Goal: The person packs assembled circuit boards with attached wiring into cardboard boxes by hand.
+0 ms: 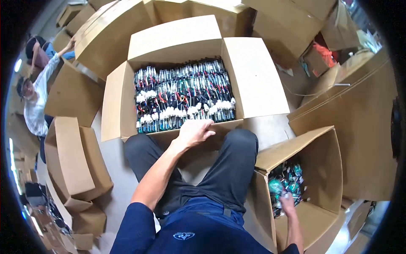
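Note:
Between my knees stands an open cardboard box (264, 80) packed with rows of small bagged bundles (186, 95) with thin coloured wires and white connectors. My left hand (195, 132) is closed over this box's near edge, fingers curled and thumb toward the right. At my lower right, a second open box (319, 178) lies tilted toward me with a loose heap of similar bundles (294, 175) inside. My right hand (288, 204) reaches into it, its fingers closed at a blurred green bundle (277, 187); motion smears the fingertips.
More open cartons (69, 156) stand on the left, where another person in a light top (38, 110) touches a large box (114, 34). A big cardboard wall (355, 127) rises on the right. Orange material (325, 54) shows at the back right. Grey floor (112, 169) lies between.

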A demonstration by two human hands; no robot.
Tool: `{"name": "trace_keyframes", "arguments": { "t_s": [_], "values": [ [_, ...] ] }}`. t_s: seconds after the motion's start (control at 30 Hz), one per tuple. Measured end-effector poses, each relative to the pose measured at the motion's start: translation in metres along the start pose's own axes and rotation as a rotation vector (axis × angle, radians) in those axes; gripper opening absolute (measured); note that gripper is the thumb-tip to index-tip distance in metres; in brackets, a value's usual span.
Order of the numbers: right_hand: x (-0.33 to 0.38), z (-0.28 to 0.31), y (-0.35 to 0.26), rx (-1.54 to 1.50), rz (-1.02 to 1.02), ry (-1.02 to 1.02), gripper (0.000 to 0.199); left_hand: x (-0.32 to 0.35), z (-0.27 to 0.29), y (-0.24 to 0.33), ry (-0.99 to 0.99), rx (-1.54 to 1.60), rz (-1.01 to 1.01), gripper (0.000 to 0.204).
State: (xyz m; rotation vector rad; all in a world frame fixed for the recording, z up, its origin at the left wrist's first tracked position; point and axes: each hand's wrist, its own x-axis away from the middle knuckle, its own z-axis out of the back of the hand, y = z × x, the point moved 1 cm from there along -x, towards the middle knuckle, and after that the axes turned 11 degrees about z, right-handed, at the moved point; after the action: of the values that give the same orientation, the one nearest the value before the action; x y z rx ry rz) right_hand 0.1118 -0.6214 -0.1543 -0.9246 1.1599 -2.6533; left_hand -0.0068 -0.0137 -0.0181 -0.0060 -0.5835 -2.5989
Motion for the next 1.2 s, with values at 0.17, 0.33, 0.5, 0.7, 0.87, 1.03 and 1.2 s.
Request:
{"name": "trace_keyframes", "arguments": {
  "t_s": [0.17,0.33,0.5,0.7,0.87,1.03,1.2],
  "values": [
    [0.003,0.093,-0.099,-0.263,0.091,0.123,0.01,-0.001,-0.002,-0.003,0.062,0.08,-0.052,0.032],
    [0.06,0.125,-0.231,-0.264,0.295,0.396,0.015,-0.011,-0.008,0.028,0.171,0.386,-0.026,0.028],
    [0.072,0.108,-0.376,-0.298,0.588,0.096,0.029,0.021,0.018,0.077,0.125,1.125,0.039,0.026],
    [0.094,0.041,-0.458,-0.493,0.622,-0.292,0.046,0.018,0.018,0.159,-0.36,1.881,-0.036,0.051],
    [0.085,-0.028,-0.505,-0.487,0.577,-0.561,0.044,0.026,0.041,0.124,-0.377,2.314,-0.199,0.065],
    [0.076,-0.085,-0.53,0.08,0.666,-0.536,0.048,0.049,0.073,0.094,-0.049,2.35,-0.128,0.068],
    [0.057,-0.117,-0.537,0.277,0.657,-0.693,0.056,0.03,0.079,0.077,-0.05,2.384,0.272,0.02]
  ]
}}
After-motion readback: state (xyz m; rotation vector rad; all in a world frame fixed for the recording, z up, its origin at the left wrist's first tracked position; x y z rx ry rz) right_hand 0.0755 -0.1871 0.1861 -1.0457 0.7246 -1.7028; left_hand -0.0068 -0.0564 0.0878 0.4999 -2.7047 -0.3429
